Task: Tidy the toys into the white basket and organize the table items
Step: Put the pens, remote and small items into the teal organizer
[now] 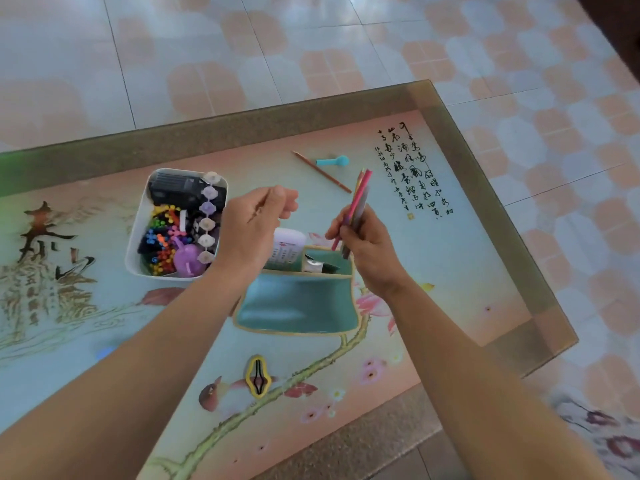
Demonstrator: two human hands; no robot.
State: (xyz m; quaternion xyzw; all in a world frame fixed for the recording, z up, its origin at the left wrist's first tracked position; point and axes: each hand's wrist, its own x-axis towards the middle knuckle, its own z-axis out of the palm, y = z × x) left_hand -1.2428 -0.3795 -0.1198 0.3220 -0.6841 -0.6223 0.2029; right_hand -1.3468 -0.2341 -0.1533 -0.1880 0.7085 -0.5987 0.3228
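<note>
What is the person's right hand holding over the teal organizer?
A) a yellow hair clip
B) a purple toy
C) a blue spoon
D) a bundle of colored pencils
D: the right hand grips a bundle of colored pencils, their lower ends just above the teal organizer.

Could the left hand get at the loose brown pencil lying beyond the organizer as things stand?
Probably yes. The left hand looks empty, and the brown pencil lies alone on bare table with only the teal spoon beside it.
</note>
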